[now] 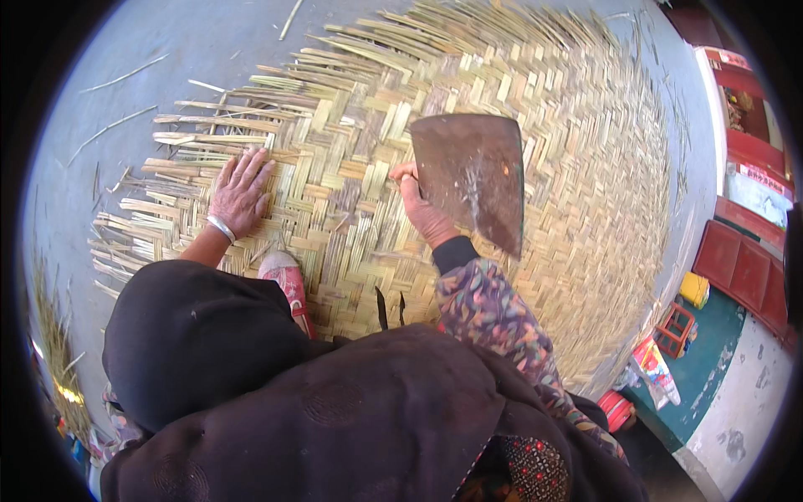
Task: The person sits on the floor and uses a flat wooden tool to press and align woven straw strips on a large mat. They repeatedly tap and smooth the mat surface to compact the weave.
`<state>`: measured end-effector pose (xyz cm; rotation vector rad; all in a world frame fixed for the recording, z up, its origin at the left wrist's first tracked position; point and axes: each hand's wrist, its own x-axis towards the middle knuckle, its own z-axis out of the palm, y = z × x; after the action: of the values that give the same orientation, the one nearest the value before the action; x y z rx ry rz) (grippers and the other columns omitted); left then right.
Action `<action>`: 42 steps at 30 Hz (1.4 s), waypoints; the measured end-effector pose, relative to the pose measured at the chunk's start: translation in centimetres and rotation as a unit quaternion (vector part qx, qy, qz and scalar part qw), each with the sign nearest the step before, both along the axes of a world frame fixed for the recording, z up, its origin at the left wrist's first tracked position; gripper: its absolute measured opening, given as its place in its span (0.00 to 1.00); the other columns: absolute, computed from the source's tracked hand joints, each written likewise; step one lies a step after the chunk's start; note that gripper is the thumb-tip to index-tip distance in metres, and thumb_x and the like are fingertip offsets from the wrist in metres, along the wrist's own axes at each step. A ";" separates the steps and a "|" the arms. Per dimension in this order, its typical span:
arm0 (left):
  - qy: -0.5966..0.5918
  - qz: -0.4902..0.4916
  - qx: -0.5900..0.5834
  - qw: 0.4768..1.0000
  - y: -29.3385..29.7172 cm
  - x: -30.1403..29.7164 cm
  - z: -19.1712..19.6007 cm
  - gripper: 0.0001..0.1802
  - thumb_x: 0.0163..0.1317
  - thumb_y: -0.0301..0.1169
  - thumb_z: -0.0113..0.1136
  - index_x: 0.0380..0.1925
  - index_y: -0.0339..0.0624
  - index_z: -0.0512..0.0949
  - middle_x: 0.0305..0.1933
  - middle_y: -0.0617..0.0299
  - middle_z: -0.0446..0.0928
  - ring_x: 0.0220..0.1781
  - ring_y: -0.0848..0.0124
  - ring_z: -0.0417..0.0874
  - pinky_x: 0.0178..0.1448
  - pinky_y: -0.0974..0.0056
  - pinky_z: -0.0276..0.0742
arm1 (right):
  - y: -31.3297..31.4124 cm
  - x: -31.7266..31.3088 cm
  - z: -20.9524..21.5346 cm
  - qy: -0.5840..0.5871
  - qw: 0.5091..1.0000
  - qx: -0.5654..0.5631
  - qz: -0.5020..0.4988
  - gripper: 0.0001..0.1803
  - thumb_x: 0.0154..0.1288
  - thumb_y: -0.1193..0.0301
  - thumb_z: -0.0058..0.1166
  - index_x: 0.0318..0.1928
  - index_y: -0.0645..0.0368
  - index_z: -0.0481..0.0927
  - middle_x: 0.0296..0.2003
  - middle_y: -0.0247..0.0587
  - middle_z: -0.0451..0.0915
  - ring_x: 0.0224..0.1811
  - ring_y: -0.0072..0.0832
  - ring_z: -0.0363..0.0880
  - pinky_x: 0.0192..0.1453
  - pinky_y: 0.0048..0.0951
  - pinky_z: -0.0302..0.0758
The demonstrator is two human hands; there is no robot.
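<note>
A large woven reed mat (577,192) in a slanting herringbone pattern lies under both my hands. Palm down, my left hand (241,194) rests with its fingers spread on the mat's left edge, where loose strip ends stick out; a silver bangle is on that wrist. My right hand (427,213) is closed on a cleaver (478,171) with a broad, brown, rusty-looking blade. The blade is raised over the middle of the mat and hides part of the weave. Its handle is mostly hidden by my fingers.
My pink shoe (288,280) stands on the mat between my arms. Loose stalks (113,134) lie on the grey floor to the left, and a reed bundle (58,351) at lower left. On the right are a yellow container (693,290), a small red stool-like frame (674,329) and dark red furniture (740,272).
</note>
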<state>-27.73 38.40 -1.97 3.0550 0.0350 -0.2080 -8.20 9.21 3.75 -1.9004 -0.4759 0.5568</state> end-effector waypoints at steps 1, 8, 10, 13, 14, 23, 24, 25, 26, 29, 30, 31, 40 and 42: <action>0.016 0.018 0.007 1.000 0.0 0.1 0.1 0.34 0.67 0.43 0.48 0.72 0.49 0.60 0.79 0.58 0.53 0.81 0.62 0.49 0.81 0.51 0.39 | -0.2 0.0 -1.7 -0.007 1.000 0.013 0.018 0.11 0.72 0.72 0.44 0.35 0.59 0.79 0.34 0.33 0.79 0.39 0.23 0.75 0.49 0.27 0.73; -0.003 0.009 -0.004 1.000 0.4 0.1 -0.3 0.34 0.67 0.43 0.49 0.73 0.49 0.60 0.79 0.59 0.53 0.81 0.62 0.50 0.81 0.51 0.39 | -1.0 3.3 0.9 -0.080 0.990 0.077 0.092 0.09 0.74 0.75 0.36 0.43 0.56 0.72 0.44 0.36 0.77 0.48 0.25 0.74 0.54 0.28 0.73; -0.015 0.000 -0.009 1.000 0.6 0.0 -0.5 0.34 0.67 0.42 0.49 0.73 0.50 0.60 0.79 0.59 0.53 0.81 0.63 0.49 0.81 0.51 0.39 | -1.4 5.0 4.4 -0.064 0.985 0.134 0.086 0.08 0.75 0.75 0.34 0.44 0.56 0.70 0.45 0.38 0.76 0.51 0.27 0.74 0.59 0.31 0.73; -0.016 0.001 -0.006 1.000 0.8 0.0 -0.8 0.34 0.66 0.42 0.50 0.73 0.50 0.60 0.79 0.60 0.53 0.81 0.64 0.49 0.81 0.51 0.39 | -2.2 5.3 5.6 -0.081 0.983 0.141 0.084 0.08 0.76 0.74 0.34 0.43 0.57 0.70 0.44 0.39 0.76 0.49 0.29 0.74 0.59 0.36 0.75; -0.011 0.003 -0.004 1.000 0.8 0.0 -0.8 0.34 0.66 0.42 0.50 0.73 0.50 0.60 0.79 0.60 0.53 0.82 0.64 0.49 0.81 0.51 0.39 | -2.4 4.6 4.6 -0.081 0.987 0.109 0.087 0.09 0.76 0.74 0.34 0.43 0.56 0.71 0.43 0.39 0.76 0.48 0.29 0.74 0.58 0.35 0.75; -0.026 0.005 0.008 1.000 0.6 -0.1 -0.5 0.34 0.67 0.44 0.49 0.72 0.52 0.61 0.80 0.62 0.53 0.81 0.65 0.50 0.81 0.51 0.41 | -1.5 0.1 0.6 0.016 0.996 0.026 0.088 0.08 0.72 0.76 0.41 0.40 0.59 0.75 0.43 0.37 0.78 0.41 0.23 0.75 0.48 0.29 0.77; -0.024 0.007 0.008 1.000 0.5 -0.1 -0.4 0.33 0.67 0.44 0.49 0.72 0.53 0.61 0.80 0.62 0.53 0.81 0.65 0.50 0.81 0.51 0.41 | -0.7 0.3 2.5 0.026 0.993 0.060 0.100 0.08 0.72 0.77 0.40 0.40 0.59 0.75 0.44 0.39 0.78 0.43 0.24 0.75 0.50 0.30 0.77; -0.040 0.007 0.005 0.999 0.4 -0.1 -0.4 0.33 0.67 0.44 0.49 0.73 0.53 0.61 0.80 0.62 0.53 0.81 0.65 0.50 0.81 0.51 0.41 | 0.2 0.5 4.4 0.035 0.989 0.095 0.110 0.08 0.72 0.77 0.40 0.41 0.58 0.75 0.45 0.40 0.77 0.44 0.26 0.75 0.51 0.32 0.78; -0.037 0.007 0.011 0.999 0.4 -0.1 -0.3 0.33 0.67 0.44 0.49 0.73 0.53 0.61 0.80 0.62 0.53 0.81 0.66 0.49 0.81 0.52 0.41 | 0.8 0.8 6.1 0.025 0.980 0.150 0.129 0.08 0.71 0.78 0.39 0.42 0.58 0.74 0.45 0.41 0.77 0.45 0.27 0.74 0.52 0.33 0.77; -0.021 0.016 0.010 1.000 0.3 0.0 -0.2 0.33 0.68 0.44 0.48 0.73 0.53 0.61 0.80 0.62 0.53 0.81 0.66 0.49 0.81 0.52 0.41 | 2.1 0.6 7.9 -0.006 0.949 0.263 0.173 0.09 0.71 0.79 0.39 0.43 0.59 0.74 0.45 0.42 0.76 0.47 0.29 0.74 0.55 0.35 0.76; -0.016 0.016 0.010 1.000 0.3 0.1 -0.1 0.33 0.68 0.44 0.48 0.73 0.53 0.60 0.80 0.62 0.53 0.81 0.65 0.49 0.81 0.52 0.41 | 2.5 -0.1 6.9 -0.015 0.944 0.271 0.186 0.09 0.70 0.79 0.39 0.42 0.59 0.75 0.44 0.41 0.77 0.47 0.29 0.73 0.56 0.34 0.75; -0.011 0.017 0.010 1.000 0.3 0.1 -0.1 0.33 0.68 0.44 0.48 0.73 0.53 0.60 0.80 0.62 0.53 0.81 0.65 0.50 0.81 0.52 0.41 | 2.7 -1.0 5.3 0.004 0.949 0.249 0.193 0.09 0.70 0.78 0.40 0.40 0.59 0.75 0.43 0.40 0.77 0.47 0.29 0.73 0.57 0.33 0.74; 0.010 0.031 -0.002 0.999 0.5 0.2 -0.5 0.33 0.69 0.44 0.46 0.73 0.53 0.60 0.80 0.62 0.52 0.81 0.65 0.49 0.81 0.51 0.42 | 1.3 -4.4 -2.1 0.066 0.986 0.056 0.142 0.11 0.74 0.74 0.40 0.36 0.59 0.78 0.35 0.35 0.79 0.38 0.22 0.76 0.51 0.29 0.76; -0.021 0.022 0.004 1.000 0.6 0.0 -0.7 0.32 0.69 0.44 0.46 0.73 0.53 0.60 0.80 0.62 0.53 0.81 0.65 0.49 0.81 0.51 0.42 | 2.5 -3.1 1.3 0.083 0.985 0.036 0.150 0.10 0.74 0.75 0.38 0.40 0.60 0.75 0.38 0.38 0.80 0.42 0.25 0.77 0.54 0.33 0.77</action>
<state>-27.75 38.97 -2.65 3.0614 0.1022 -0.1426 -11.33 11.67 5.03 -1.7072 -0.6689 0.8766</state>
